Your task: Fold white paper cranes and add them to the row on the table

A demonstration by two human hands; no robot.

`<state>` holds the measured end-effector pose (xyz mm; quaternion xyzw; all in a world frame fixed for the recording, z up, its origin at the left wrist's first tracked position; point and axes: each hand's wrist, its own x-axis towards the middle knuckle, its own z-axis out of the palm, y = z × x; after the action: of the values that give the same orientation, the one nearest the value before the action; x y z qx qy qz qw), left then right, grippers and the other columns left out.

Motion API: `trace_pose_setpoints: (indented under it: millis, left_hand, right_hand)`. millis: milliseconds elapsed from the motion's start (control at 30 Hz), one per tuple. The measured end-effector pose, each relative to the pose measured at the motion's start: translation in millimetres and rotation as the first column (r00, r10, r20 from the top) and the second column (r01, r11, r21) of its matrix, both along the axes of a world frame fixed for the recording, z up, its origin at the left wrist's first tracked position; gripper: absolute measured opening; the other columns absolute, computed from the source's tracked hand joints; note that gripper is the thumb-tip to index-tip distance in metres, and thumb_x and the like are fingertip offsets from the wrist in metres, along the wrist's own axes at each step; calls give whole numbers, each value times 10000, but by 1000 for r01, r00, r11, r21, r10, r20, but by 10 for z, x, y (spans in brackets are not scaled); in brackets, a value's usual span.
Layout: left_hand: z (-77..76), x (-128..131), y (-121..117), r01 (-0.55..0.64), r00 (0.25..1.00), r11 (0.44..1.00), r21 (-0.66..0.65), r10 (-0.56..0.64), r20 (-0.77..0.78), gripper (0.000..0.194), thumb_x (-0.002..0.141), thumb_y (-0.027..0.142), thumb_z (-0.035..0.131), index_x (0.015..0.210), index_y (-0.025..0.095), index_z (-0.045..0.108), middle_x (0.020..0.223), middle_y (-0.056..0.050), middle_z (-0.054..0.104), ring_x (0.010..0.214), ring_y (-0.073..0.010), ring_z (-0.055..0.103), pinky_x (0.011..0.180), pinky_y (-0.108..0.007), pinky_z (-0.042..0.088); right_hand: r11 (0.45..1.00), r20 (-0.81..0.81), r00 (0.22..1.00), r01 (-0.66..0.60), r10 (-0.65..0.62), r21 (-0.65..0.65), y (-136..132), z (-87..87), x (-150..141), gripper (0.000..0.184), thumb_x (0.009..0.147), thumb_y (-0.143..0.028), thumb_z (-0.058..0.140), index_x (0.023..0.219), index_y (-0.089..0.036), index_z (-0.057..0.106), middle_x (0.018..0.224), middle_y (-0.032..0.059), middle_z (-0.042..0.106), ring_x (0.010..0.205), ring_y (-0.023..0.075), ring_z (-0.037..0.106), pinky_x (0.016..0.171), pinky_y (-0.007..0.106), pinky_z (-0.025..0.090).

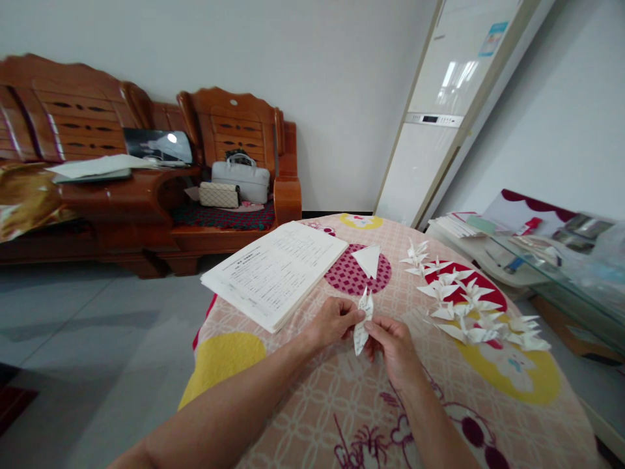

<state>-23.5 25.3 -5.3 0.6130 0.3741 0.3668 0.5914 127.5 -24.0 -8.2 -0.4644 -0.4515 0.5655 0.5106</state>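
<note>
A narrow folded piece of printed paper, pointed at the bottom and split into two tips at the top, is held upright over the table. My left hand pinches its left side between thumb and fingers. From the right, my right hand grips the same paper, thumb on its face. Some of the fingers are hidden behind it. Beyond my hands lies a white folded paper triangle. Several finished paper cranes stand in a group to the right.
A stack of printed sheets lies at the table's left edge. The round table has a patterned cloth. At right stands a glass-topped shelf with papers and bags. Wooden seats and a tall white air conditioner line the wall.
</note>
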Motion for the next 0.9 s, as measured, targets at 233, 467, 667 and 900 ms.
trace_pose_setpoints:
  millis: [233,467,667,900]
  left_hand:
    - [9,-28,-10,112,994,993,-32,-112,9,413,764,500,625,575,141,549,490,12,507,427,-79,429,431,-203,318]
    - [34,-43,-51,139,957,983,-117,-163,-238,337,788,393,545,548,157,555,462,-3,546,389,-109,471,427,-223,339]
    - [-63,-3,-55,37,809,953,302,149,-568,267,717,256,627,484,157,541,441,22,459,459,-106,423,483,-239,245]
    - [-102,-28,-41,230,890,782,579,71,-450,101,718,63,614,765,151,601,789,-14,579,714,-120,529,639,-207,375]
  right_hand:
    - [997,64,997,-45,49,-55,-13,32,65,296,746,-409,664,606,-150,633,465,-10,581,385,101,489,353,186,336]
    - [985,394,909,-85,138,-148,-20,-7,156,333,800,-416,569,580,-166,573,472,-20,575,307,86,457,299,175,258]
    - [992,716,696,-43,-55,118,2,-68,157,373,759,-318,607,428,-193,491,375,-29,464,355,92,401,377,207,211]
    - [977,801,595,-126,-62,170,11,0,137,92,744,-219,605,738,-185,690,664,40,697,607,169,610,548,233,369]
